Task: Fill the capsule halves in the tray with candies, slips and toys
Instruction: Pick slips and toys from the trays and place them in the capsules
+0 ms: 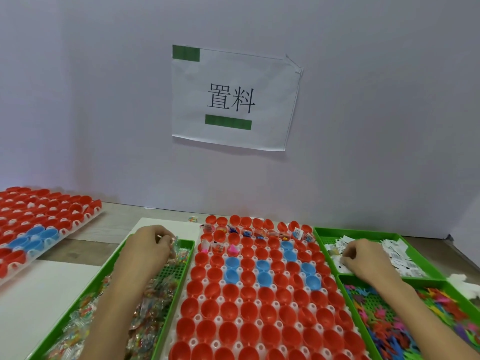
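A white tray (220,298) in the middle holds rows of red and a few blue capsule halves (259,294); those in the two far rows hold candies, slips and toys. My left hand (149,245) is over the far end of the green candy tray (191,242) and pinches a clear candy packet (174,241). My right hand (363,258) reaches into the green tray of white paper slips (394,252), fingers curled on the slips; what it grasps is hidden. Colourful plastic toys (389,320) fill a green tray below it.
A second white tray (78,227) of red and blue capsule halves lies at the far left. A white board (31,294) lies under the candy tray. A paper sign (233,97) hangs on the wall behind. One loose candy packet (192,218) lies on the table.
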{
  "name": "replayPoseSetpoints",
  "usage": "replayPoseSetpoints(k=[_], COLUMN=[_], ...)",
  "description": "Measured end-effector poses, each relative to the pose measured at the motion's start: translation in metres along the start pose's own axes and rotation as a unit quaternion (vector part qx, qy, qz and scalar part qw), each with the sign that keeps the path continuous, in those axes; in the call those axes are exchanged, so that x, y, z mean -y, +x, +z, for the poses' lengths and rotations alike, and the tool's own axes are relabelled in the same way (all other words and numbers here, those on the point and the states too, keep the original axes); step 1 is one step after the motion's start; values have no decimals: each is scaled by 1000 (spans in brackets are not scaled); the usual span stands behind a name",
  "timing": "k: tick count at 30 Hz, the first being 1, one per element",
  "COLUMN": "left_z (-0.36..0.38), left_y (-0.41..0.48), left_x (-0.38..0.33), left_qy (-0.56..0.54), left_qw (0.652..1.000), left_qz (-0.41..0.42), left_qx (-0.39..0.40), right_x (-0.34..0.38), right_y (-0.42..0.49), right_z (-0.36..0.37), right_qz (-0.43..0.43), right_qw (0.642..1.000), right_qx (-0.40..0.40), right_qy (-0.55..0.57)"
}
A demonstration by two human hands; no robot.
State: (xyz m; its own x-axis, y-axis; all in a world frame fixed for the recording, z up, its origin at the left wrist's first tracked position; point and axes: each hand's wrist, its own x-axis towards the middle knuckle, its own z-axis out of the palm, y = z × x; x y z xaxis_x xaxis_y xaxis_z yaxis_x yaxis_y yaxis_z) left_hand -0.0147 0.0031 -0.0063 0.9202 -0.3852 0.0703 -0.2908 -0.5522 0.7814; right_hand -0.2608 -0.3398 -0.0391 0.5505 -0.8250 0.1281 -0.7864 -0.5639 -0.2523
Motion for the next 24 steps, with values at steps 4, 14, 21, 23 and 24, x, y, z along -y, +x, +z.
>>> replayPoseSetpoints(k=[4,14,21,23,24], left_z=[-1,16,17,16,16], left_y=[-2,-40,-76,-80,-81], left_x=[-16,-69,-109,-112,-113], left_qy=[-72,-274,-332,-340,-340], left_qw=[996,950,917,915,916], left_qz=[44,98,148,154,157], left_qx=[-4,116,165,153,146], right_x=[3,56,92,81,71], right_y=[-8,-47,-86,-76,-68], right_z=[1,-61,-88,-86,-83], right_qz=[-12,-81,-154,-123,-102], right_qw=[998,950,884,876,878], right_qx=[-60,-185,-187,-217,-236], right_qy=[-34,240,401,414,405])
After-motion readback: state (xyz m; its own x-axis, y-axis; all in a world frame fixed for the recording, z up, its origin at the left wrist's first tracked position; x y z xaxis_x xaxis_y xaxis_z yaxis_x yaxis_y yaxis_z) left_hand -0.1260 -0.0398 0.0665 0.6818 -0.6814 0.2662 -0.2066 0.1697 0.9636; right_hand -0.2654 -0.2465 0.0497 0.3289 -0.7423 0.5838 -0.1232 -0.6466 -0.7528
